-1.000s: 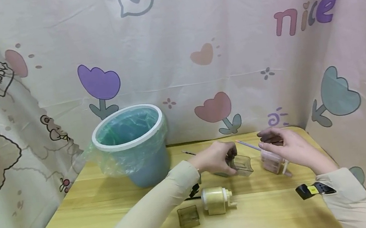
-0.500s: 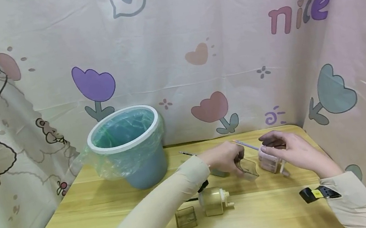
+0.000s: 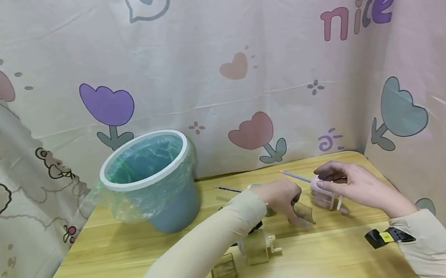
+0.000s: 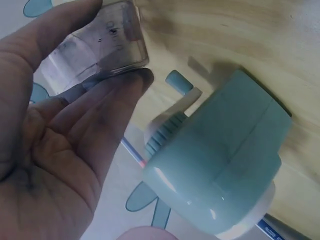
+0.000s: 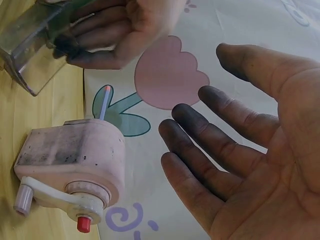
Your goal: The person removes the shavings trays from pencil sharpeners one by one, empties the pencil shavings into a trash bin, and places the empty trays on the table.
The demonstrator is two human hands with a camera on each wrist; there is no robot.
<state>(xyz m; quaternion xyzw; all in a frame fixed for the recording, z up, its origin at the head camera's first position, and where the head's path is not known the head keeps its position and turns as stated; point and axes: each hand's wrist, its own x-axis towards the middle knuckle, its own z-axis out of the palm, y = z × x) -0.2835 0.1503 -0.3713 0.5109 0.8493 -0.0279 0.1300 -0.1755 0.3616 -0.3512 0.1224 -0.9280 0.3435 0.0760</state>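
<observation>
My left hand [image 3: 281,197] pinches a clear smoky plastic shavings drawer [image 3: 304,213] between thumb and fingers, tilted low over the table. The left wrist view has this drawer [image 4: 117,40] at the top, beside a teal crank pencil sharpener [image 4: 215,150] that the hand mostly hides in the head view. My right hand [image 3: 355,186] hovers beside a pink crank sharpener [image 3: 322,196], fingers apart and holding nothing. A pencil [image 3: 295,176] sticks out of the pink sharpener's far side. Dark smudges cover the fingertips [image 5: 190,117] of the right hand.
Nearer the front edge lies a yellow sharpener [image 3: 256,248], with a second smoky drawer [image 3: 224,269] to its left. A blue bin [image 3: 177,208] with a plastic liner stands at back left. One dark pencil [image 3: 228,189] points out behind the left forearm.
The left hand has moved right and slightly down with the drawer, which now tips more steeply. The right hand stays near the pink sharpener. The whole head view has drifted.
</observation>
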